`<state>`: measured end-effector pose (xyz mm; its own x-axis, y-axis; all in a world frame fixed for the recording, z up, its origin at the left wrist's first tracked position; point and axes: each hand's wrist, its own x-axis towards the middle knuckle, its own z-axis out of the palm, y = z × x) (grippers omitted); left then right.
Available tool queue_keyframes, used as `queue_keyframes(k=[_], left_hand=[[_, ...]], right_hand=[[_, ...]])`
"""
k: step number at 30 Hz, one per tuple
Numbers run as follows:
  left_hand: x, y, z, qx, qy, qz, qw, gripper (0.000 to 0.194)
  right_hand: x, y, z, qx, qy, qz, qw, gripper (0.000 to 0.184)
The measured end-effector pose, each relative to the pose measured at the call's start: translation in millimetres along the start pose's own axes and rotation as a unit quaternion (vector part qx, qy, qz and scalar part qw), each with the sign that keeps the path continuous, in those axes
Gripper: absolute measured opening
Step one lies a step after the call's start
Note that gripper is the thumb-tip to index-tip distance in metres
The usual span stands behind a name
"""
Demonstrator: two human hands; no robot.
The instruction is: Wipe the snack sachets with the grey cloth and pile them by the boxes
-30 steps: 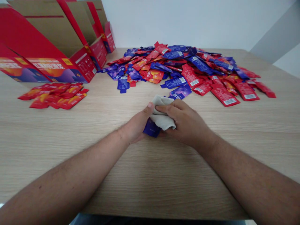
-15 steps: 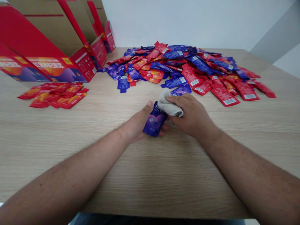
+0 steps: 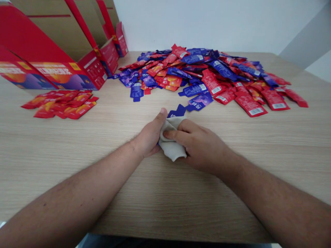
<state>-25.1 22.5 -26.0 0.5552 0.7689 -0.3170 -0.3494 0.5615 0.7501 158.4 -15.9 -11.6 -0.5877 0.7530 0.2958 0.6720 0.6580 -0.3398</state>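
Note:
A dark blue pouch (image 3: 178, 111) rests in my left hand (image 3: 151, 137), which is closed on it with the thumb along its left edge. Over the pouch's front lies a grey-white cloth (image 3: 172, 137), hiding all but its top end and a sliver of its lower left. My right hand (image 3: 198, 143) pinches the cloth and presses it against the pouch, thumb and fingers bunched in the fabric. Both hands are above the near middle of the table. Just beyond them lies a loose blue-purple pouch (image 3: 199, 101).
A wide heap of red and blue pouches (image 3: 191, 70) covers the back of the wooden table (image 3: 165, 203). At left lies a small group of red-orange pouches (image 3: 62, 103). Behind these stand open red cartons (image 3: 59, 74), and a white wall (image 3: 219, 24) rises at the back.
My right hand has moved the cloth left and down, from the pouch's upper right corner to across its front. My left hand has stayed nearly in place, still holding the pouch.

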Motion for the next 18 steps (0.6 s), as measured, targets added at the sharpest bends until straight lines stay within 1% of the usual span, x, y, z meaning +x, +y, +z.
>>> queue_keyframes(k=[1, 4, 5, 6, 9, 10, 14, 15, 18], left_hand=[[0.6, -0.1, 0.6, -0.003, 0.001, 0.004, 1.000, 0.076], [1.1, 0.4, 1.9, -0.008, 0.002, 0.024, 1.000, 0.078], [0.8, 0.9, 2.0, -0.009, 0.002, 0.026, 1.000, 0.078], [0.3, 1.4, 2.1, -0.008, 0.001, 0.019, 1.000, 0.079], [-1.1, 2.9, 3.1, -0.002, 0.000, -0.013, 1.000, 0.082], [-1.3, 3.3, 3.7, -0.003, 0.001, -0.016, 1.000, 0.082], [-0.3, 3.5, 4.6, -0.027, 0.016, 0.032, 0.999, 0.078], [-0.1, 3.4, 3.9, -0.026, 0.014, 0.030, 0.999, 0.079], [-0.1, 3.2, 0.8, -0.006, -0.005, -0.010, 1.000, 0.085]], right_hand=[[-0.1, -0.8, -0.2, -0.001, -0.001, 0.003, 1.000, 0.048], [0.2, 0.2, -0.9, -0.029, 0.035, 0.054, 0.998, 0.054], [0.4, 0.2, -1.0, -0.033, 0.039, 0.061, 0.997, 0.055], [0.5, -0.4, -1.1, -0.030, 0.031, 0.058, 0.997, 0.056], [0.5, -4.2, -1.0, 0.001, -0.016, 0.008, 1.000, 0.053], [0.4, -4.9, -0.9, 0.005, -0.020, 0.001, 1.000, 0.052], [0.5, -4.0, -0.9, -0.026, 0.020, 0.044, 0.998, 0.055], [0.4, -4.0, -1.1, -0.027, 0.019, 0.043, 0.999, 0.054], [0.0, -5.2, -1.5, -0.007, -0.015, -0.007, 1.000, 0.050]])
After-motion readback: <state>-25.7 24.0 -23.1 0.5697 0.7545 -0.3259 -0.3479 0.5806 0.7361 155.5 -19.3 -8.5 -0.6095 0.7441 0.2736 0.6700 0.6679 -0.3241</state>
